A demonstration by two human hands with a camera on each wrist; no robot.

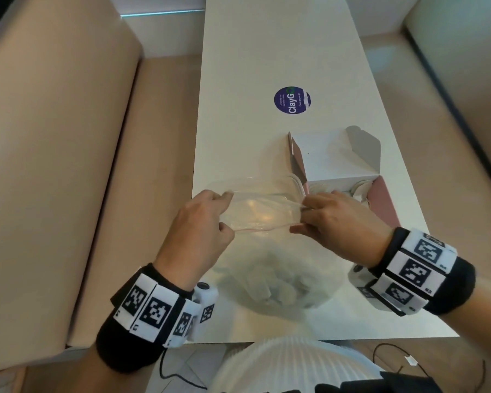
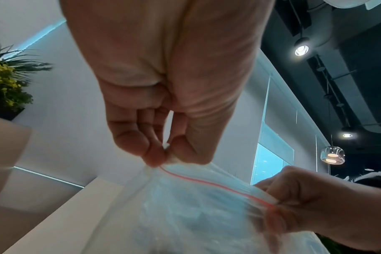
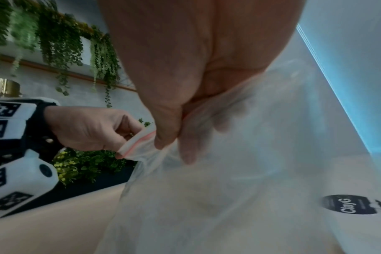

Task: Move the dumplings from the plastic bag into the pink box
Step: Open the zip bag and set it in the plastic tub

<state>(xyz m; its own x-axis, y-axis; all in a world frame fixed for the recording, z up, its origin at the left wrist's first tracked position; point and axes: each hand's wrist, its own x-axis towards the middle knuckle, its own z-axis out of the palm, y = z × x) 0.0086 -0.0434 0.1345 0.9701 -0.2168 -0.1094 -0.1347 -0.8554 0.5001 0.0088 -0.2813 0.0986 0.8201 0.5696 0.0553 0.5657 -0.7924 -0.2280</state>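
A clear plastic zip bag (image 1: pixel 264 214) with a red seal line (image 2: pixel 215 184) is held up above the table's near end. Pale dumplings (image 1: pixel 278 282) lie heaped in its bottom. My left hand (image 1: pixel 199 222) pinches the bag's left top corner, and my right hand (image 1: pixel 338 219) pinches the right top corner (image 3: pixel 163 137). The mouth is stretched between them. The pink box (image 1: pixel 386 199) sits just behind my right hand, its white lid (image 1: pixel 335 154) standing open. Something pale lies inside the box, partly hidden by my hand.
The long white table (image 1: pixel 267 80) carries a round purple sticker (image 1: pixel 292 100) in the middle. Beige padded benches (image 1: pixel 54 137) run along both sides. A black cable (image 1: pixel 394 355) hangs near my lap. Potted green plants (image 3: pixel 85 166) stand beyond the left bench.
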